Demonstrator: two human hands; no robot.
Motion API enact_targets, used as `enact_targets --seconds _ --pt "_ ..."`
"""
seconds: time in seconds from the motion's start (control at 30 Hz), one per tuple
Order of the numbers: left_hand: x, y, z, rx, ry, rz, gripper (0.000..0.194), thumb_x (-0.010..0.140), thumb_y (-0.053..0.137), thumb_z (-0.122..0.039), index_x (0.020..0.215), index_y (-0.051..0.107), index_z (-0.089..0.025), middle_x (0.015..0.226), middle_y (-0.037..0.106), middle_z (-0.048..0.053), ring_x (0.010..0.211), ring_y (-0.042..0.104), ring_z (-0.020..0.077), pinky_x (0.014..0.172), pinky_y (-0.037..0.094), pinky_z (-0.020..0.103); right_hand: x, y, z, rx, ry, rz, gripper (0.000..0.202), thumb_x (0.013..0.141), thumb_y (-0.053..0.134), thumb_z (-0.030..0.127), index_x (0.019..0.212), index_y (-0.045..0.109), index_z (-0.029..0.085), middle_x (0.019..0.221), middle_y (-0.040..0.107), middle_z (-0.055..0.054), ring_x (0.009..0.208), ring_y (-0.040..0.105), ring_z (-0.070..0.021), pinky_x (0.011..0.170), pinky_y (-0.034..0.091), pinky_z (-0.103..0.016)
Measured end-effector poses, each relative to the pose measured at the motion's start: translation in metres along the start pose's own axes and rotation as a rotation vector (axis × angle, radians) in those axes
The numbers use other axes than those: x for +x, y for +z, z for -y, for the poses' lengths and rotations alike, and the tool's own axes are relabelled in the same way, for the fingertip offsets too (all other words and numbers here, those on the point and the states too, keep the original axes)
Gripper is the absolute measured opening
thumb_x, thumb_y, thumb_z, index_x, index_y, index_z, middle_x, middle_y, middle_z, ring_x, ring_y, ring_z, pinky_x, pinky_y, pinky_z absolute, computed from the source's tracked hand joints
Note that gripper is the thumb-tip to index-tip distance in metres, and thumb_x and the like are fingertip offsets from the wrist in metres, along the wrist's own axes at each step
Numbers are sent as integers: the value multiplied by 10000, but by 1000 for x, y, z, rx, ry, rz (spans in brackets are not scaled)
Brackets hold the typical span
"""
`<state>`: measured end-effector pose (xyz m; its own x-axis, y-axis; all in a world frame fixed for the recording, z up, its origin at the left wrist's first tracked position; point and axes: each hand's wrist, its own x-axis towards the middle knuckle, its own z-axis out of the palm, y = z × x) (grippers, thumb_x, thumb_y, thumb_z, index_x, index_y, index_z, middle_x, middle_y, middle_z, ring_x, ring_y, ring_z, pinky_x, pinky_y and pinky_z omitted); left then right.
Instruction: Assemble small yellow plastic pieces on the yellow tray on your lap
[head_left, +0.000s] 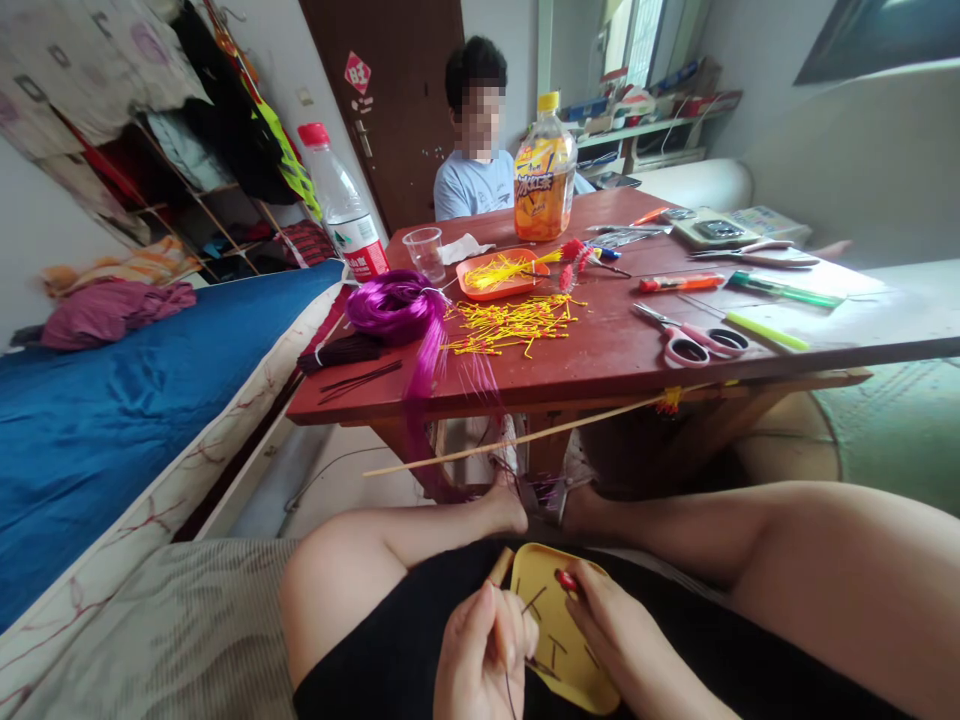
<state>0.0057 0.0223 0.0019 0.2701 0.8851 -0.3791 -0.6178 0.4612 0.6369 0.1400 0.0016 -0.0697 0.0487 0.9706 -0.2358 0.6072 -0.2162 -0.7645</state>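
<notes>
Low in the view, a yellow tray (pixel 564 642) rests on my lap with several short dark pieces in it. My left hand (pixel 484 650) is closed at the tray's left side, holding a thin dark wire, with a tan stick-like piece showing above its fingers. On the tray's right side, my right hand (pixel 611 625) is closed on a small red-handled tool (pixel 568 580); the rest of that tool is hard to make out. Ahead on the red table (pixel 600 350) are yellow stems with red tips (pixel 517 325) and a bundle of purple thread (pixel 394 305).
Pink scissors (pixel 697 340), an orange tray (pixel 502 275), a cutter (pixel 681 283), a water bottle (pixel 345 210) and a tea bottle (pixel 545 175) stand or lie on the table. A thin stick (pixel 517 436) juts along its front edge. A person (pixel 474 180) sits behind it.
</notes>
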Motion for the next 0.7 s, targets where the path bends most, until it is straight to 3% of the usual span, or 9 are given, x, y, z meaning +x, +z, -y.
enact_targets --seconds 0.1,0.2,0.3,0.37,0.47,0.57,0.7 --pt "1 0 1 -15 0 -34 439 636 738 -406 375 480 -165 413 320 -50 457 226 88 507 260 253 11 21 -21 -153 44 -2 380 695 367 -34 960 621 65 1002 632 -220 956 564 -320 832 391 -419" --pt "1 -2 2 -44 -18 -43 435 639 738 -399 378 481 -164 417 318 -51 461 234 89 510 269 250 17 29 -29 -191 43 -24 478 678 314 -77 1054 601 -14 1099 570 -303 1024 522 -384 861 339 -514" --pt "2 -5 3 -60 -39 -48 432 646 732 -396 388 472 -166 427 311 -54 461 241 88 517 280 247 12 20 -23 -138 -2 -35 450 732 318 -34 1079 599 12 1102 579 -268 1041 508 -351 901 328 -498" --pt "3 -7 6 -56 -55 -53 437 650 728 -399 394 461 -168 430 306 -56 459 249 85 525 291 247 4 8 -13 -66 -52 -23 361 796 374 74 1071 608 88 1080 606 -191 1018 528 -289 901 374 -419" --pt "4 -7 11 -60 -82 -52 452 644 725 -418 392 441 -171 426 314 -54 459 283 86 546 309 253 -10 -8 9 450 -41 95 297 824 491 315 1038 621 153 991 644 -107 905 590 -213 804 456 -310" --pt "4 -4 15 -48 -118 -28 467 638 721 -443 384 435 -174 417 331 -47 459 310 89 552 318 257 -16 -12 30 1089 76 151 302 689 681 408 840 685 146 796 657 -65 714 601 -168 681 467 -271" --pt "3 -1 15 -27 -125 32 439 637 730 -421 389 472 -165 406 357 -41 462 363 97 580 337 265 -13 -7 40 1334 126 86 253 601 778 359 623 660 137 572 595 -1 533 528 -97 562 421 -210"
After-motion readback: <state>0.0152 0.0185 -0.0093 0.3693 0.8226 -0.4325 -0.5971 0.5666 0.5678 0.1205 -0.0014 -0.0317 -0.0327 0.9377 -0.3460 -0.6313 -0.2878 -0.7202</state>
